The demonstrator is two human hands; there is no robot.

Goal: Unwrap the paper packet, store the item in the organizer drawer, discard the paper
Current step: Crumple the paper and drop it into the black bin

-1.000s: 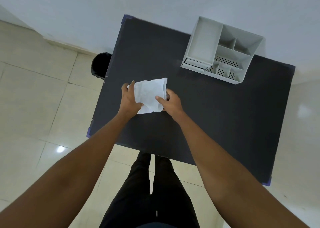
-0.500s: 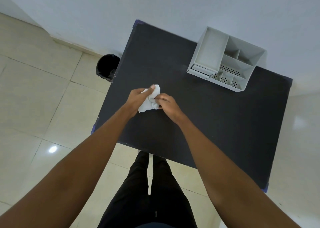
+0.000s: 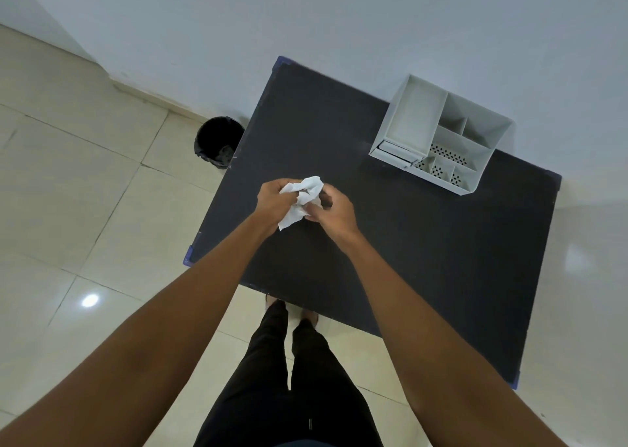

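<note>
Both my hands hold a crumpled white paper (image 3: 303, 198) above the left part of the black table (image 3: 424, 242). My left hand (image 3: 274, 202) grips its left side and my right hand (image 3: 331, 208) pinches its right side. A corner of the paper hangs down between the hands. The wrapped item is hidden. A white desk organizer (image 3: 441, 134) with several compartments stands at the table's back right; its small drawer (image 3: 396, 150) at the front left corner looks shut.
A black waste bin (image 3: 217, 142) stands on the tiled floor just left of the table's back half. A white wall runs behind the table. My legs are at the table's near edge.
The flat paper packet has been gathered up from the table and crumpled between both hands. My view has shifted, so the table and organizer sit further right.
</note>
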